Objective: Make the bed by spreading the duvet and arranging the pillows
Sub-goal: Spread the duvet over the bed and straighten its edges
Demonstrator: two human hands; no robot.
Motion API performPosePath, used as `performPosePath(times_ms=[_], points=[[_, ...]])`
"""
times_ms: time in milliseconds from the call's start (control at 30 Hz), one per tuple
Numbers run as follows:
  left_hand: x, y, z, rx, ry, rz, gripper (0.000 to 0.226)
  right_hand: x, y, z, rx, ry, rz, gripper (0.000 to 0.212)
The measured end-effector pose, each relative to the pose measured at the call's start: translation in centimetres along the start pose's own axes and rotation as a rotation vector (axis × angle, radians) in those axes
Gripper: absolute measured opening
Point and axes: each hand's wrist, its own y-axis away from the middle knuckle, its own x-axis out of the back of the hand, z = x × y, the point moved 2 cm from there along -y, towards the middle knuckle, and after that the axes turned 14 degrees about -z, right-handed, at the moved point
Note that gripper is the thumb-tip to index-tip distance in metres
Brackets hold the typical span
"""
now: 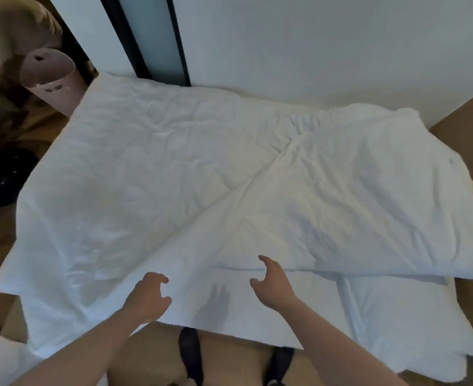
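Note:
A white, wrinkled duvet lies spread over the bed, with a folded-over part on the right side running diagonally from the middle. A white pillow lies under that fold at the near right. My left hand hovers over the near edge of the duvet, fingers curled and apart, holding nothing. My right hand hovers just in front of the fold's near edge, fingers spread, also empty. Its shadow falls on the sheet between the hands.
A white wall and a dark-framed panel stand behind the bed. A pink cylindrical bin and dark items sit on the wooden floor at the left. My dark-socked feet stand at the bed's near edge.

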Motion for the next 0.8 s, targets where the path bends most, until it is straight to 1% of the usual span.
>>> performPosePath(times_ms=[100, 233, 433, 667, 733, 800], points=[[0.4, -0.1, -5.5, 0.077, -0.007, -0.030, 0.053, -4.5, 0.0, -1.0, -0.052, -0.070, -0.046, 0.069], [0.1, -0.3, -10.4, 0.153, 0.017, -0.050, 0.057, -8.6, -0.9, -2.0, -0.090, -0.129, -0.076, 0.069], [-2.1, -3.4, -14.3, 0.150, 0.038, -0.047, 0.066, -13.7, -5.0, -1.9, -0.129, -0.194, -0.132, 0.069], [-3.3, -9.9, -18.6, 0.181, 0.092, 0.014, 0.097, -19.7, -10.5, -2.1, -0.211, -0.329, -0.182, 0.077], [-3.4, -11.9, -20.0, 0.149, 0.103, -0.001, 0.100, -21.3, -12.7, -2.7, -0.238, -0.377, -0.182, 0.081], [-3.3, -13.7, -21.6, 0.115, 0.119, -0.038, 0.097, -22.9, -15.3, -3.6, -0.276, -0.443, -0.177, 0.086]])
